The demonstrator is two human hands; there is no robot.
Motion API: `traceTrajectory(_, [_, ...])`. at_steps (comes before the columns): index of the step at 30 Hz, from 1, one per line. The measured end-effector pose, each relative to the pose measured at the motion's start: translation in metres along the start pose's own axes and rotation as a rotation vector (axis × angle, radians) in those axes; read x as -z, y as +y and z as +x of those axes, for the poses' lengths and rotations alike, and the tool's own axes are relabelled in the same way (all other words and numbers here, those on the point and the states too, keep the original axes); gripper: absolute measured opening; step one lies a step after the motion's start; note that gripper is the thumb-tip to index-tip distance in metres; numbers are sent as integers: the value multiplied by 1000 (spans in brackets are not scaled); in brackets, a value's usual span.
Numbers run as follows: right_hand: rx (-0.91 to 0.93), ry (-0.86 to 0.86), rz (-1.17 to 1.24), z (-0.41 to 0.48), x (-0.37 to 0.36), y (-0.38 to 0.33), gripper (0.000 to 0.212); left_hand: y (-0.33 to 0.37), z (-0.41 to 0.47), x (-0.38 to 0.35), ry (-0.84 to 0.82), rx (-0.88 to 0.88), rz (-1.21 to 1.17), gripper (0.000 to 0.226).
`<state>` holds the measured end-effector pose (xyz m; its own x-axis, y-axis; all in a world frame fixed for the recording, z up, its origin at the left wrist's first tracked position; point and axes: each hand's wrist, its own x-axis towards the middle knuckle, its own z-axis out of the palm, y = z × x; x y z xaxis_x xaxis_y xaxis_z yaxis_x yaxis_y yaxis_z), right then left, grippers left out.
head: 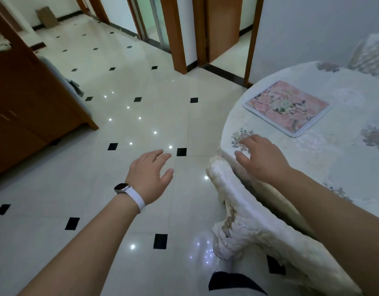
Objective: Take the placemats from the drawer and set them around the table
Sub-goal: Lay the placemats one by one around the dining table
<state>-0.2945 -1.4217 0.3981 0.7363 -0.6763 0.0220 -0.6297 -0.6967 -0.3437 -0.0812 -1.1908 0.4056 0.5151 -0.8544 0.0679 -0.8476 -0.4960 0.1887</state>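
Both forearms reach in from 6 o'clock, bare, the left one wearing a watch (121, 187) on a white strap. At the centre of the view the left hand (149, 174) hangs over the pale tiled floor (98, 221), palm down, fingers loosely extended and a little apart, holding nothing. Toward 3 o'clock the right hand (262, 159) is over the near rim of the round table (355, 165), fingers spread and slightly bent, also empty; whether its fingertips touch the flowered tablecloth (344, 86) is hard to tell.

One placemat (288, 107), pink with a floral print and a pale border, lies flat on the table at about 2 o'clock, beyond the right hand and apart from it, turned at an angle to the rim. Below the right forearm, pressed close to the table's edge, is what looks like a chair back (231, 201) under a white fluffy cover. A wooden cabinet (24, 107) stands at 9 o'clock, and wooden door frames (175, 39) at 12 o'clock.
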Motion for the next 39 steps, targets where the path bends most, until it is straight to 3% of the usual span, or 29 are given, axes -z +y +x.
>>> traceTrajectory(8, [-143, -6, -8, 42, 22, 61, 51, 48, 127, -10, -40, -216, -2, 59])
traceTrajectory(18, [-466, -43, 8, 58, 5, 121, 52, 94, 253, -62, -161, -463, -36, 61])
traceTrajectory(26, [-781, -78, 87, 107, -32, 133, 54, 106, 368, -126, -357, -625, -149, 60])
traceTrajectory(31, [-1045, -6, 172, 153, -51, 145, 51, 107, 446, -162, -473, -614, -276, 47])
traceTrajectory(35, [-1269, 135, 357, 184, -61, 165, 53, 110, 488, -184, -581, -491, -371, 49])
traceTrajectory(39, [-1380, 214, 497, 200, -65, 187, 65, 124, 516, -203, -667, -318, -535, 56])
